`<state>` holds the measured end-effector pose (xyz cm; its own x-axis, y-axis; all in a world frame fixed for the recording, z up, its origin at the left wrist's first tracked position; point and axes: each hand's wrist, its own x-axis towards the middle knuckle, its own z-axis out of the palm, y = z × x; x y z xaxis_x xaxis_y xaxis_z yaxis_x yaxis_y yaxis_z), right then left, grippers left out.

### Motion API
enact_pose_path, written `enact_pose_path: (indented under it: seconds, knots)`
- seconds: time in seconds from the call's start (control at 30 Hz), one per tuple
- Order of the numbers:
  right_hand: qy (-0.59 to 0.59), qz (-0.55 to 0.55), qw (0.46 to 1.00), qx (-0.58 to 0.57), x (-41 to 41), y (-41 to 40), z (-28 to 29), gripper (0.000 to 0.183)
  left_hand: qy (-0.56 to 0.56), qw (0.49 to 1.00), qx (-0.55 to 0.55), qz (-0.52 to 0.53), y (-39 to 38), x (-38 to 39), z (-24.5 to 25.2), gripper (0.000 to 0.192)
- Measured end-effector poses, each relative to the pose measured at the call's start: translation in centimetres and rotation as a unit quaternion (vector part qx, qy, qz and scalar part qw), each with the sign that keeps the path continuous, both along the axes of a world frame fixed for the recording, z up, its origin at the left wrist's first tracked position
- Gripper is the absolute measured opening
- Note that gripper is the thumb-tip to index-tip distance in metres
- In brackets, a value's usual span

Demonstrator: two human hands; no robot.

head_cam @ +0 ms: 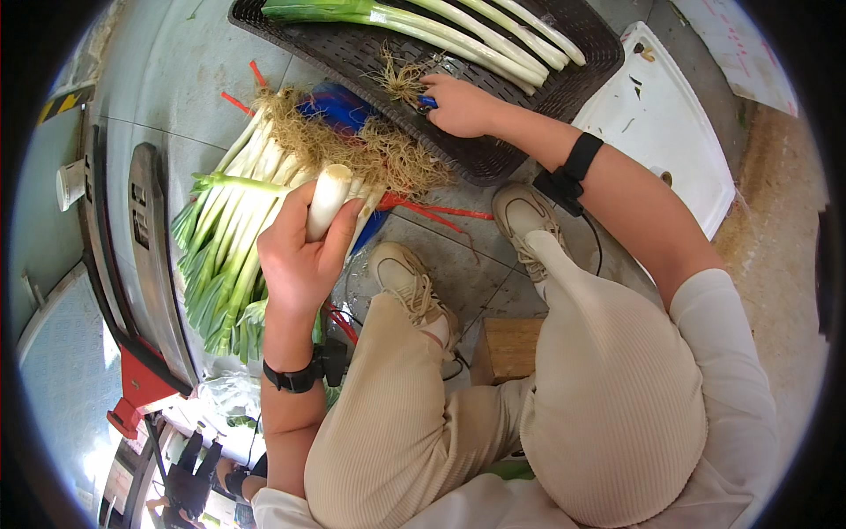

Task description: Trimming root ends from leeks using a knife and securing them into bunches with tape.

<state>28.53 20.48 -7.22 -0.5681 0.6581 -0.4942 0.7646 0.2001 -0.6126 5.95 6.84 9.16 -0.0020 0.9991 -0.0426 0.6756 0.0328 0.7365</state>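
My left hand [304,251] grips a thick white leek or scallion stalk [329,202], its pale cut end pointing up. My right hand [459,106] is over the dark woven plastic basket [423,140], closed around a small tool with a blue handle [427,102]; its blade cannot be made out. Just beside those fingers lies a tuft of cut roots [398,78]. Trimmed white stalks [462,40] lie in the basket's far part. Left of the basket, a large heap of untrimmed stalks [241,244] with green leaves and stringy roots [291,129] lies on the floor.
Red straps [436,210] and blue plastic [337,106] lie by the heap. A white tray [667,125] with scraps stands at right. A wooden stool [512,344] is between my legs. Metal forks [155,231] with a red base [142,380] stand at left. Another person [188,489] is at lower left.
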Motion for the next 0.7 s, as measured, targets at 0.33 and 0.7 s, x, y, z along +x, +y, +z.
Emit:
enact_pose_path:
  seconds: [0.33, 0.7]
  knots:
    - [0.029, 0.002, 0.997, -0.065, -0.5, 0.3, -2.8, 0.055, -0.010, 1.000, -0.027, 0.013, 0.2, -0.2, -0.2, 0.030]
    - [0.205, -0.246, 0.894, -0.313, 0.2, 1.4, 2.8, 0.053, -0.030, 0.999, -0.025, 0.012, 0.4, -0.6, -0.3, 0.027]
